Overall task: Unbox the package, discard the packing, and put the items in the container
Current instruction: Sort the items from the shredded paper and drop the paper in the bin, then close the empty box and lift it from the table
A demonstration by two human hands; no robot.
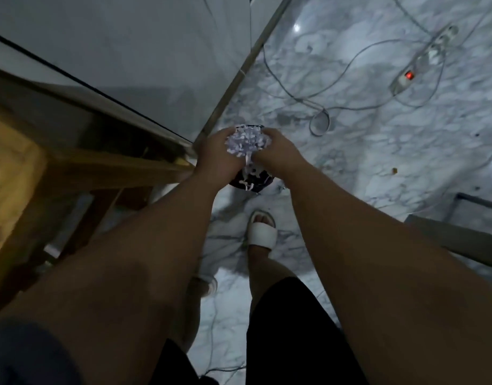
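Observation:
A clump of white shredded packing paper [247,143] is pressed between my left hand [215,158] and my right hand [278,154]. Both hands hold it low over a small dark round bin [253,183] that stands on the marble floor. A few paper strips hang down from the clump into the bin's mouth. Most of the bin is hidden behind my hands and wrists. No box or unpacked item shows in the view.
A wooden table [81,168] with its leg and crossbar stands at the left. A white power strip [406,79] with a red switch and loose cables [320,118] lie on the floor at the upper right. My sandalled foot [261,232] is just behind the bin.

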